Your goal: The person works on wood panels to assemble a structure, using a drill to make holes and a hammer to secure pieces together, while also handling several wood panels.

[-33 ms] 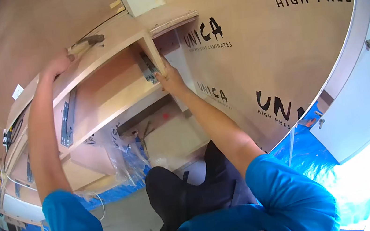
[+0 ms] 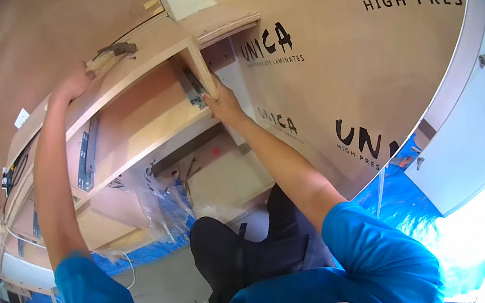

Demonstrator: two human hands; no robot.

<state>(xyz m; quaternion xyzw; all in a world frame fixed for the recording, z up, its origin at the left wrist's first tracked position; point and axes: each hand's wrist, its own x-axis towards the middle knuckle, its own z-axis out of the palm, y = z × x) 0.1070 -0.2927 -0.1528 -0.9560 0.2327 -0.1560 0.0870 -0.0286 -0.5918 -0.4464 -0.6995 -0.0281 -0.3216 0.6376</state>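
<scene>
My left hand [image 2: 74,83], slightly blurred, is closed over the top of a bare wooden cabinet frame [image 2: 155,148]. Right beside its fingers lies a hammer [image 2: 127,48] with a pale handle; whether the fingers grip that handle I cannot make out. My right hand [image 2: 223,103] is closed at the cabinet's right upright panel [image 2: 201,70], thumb and fingers around its front edge. They press on the end of a metal drawer slide [image 2: 194,90] against the panel's inner face. A matching dark drawer slide [image 2: 84,161] is on the left side of the same opening.
A large printed, film-covered board [image 2: 361,73] stands at the right. Clear plastic film [image 2: 161,212] and blue sheeting [image 2: 140,259] hang below the cabinet front. A white door panel [image 2: 468,126] is at far right. Cables [image 2: 19,170] lie along the left. My knees are below the opening.
My left hand and forearm have shifted slightly left. The hammer and my right hand look unmoved.
</scene>
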